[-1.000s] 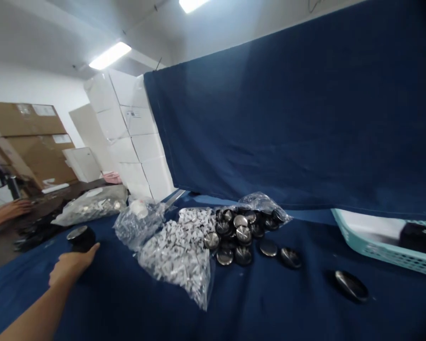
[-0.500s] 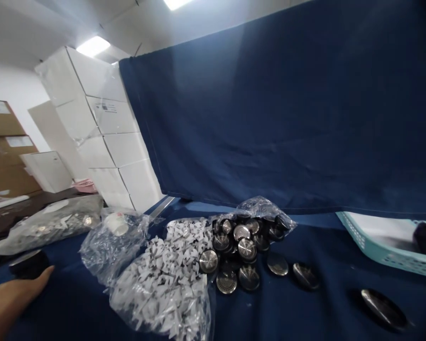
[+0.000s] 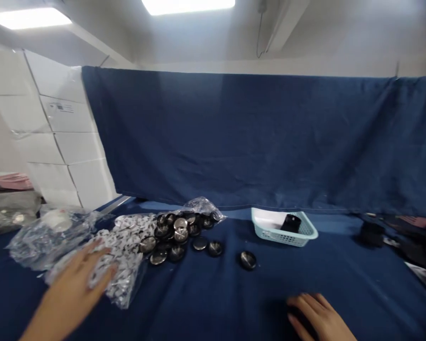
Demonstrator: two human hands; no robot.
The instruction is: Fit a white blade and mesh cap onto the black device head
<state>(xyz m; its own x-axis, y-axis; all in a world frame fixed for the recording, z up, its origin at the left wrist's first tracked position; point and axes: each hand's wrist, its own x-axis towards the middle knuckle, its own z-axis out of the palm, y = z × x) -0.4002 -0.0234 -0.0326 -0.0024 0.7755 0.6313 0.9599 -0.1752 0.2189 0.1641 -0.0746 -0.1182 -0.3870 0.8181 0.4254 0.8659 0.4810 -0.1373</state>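
Observation:
My left hand (image 3: 74, 284) lies open with fingers spread over a clear plastic bag of small white pieces (image 3: 122, 251) at the lower left. My right hand (image 3: 317, 318) rests low on the blue cloth (image 3: 213, 298) at the bottom right, fingers curled over a dark patch I cannot make out. Between the hands, a pile of round black and silver perforated discs (image 3: 173, 229) spills from a clear bag. A few loose discs lie beside it, one (image 3: 248, 259) apart to the right.
A pale teal basket (image 3: 298, 234) holding a black item stands at the back centre. A blue cloth backdrop (image 3: 255, 142) hangs behind. White boxes (image 3: 60, 142) are stacked at the left, with another clear bag (image 3: 46, 232) before them. Dark items (image 3: 372, 233) lie far right.
The view has swung right and widened. My left hand has moved from beside a black disc at the far left onto the bag of white pieces. My right hand has come into view.

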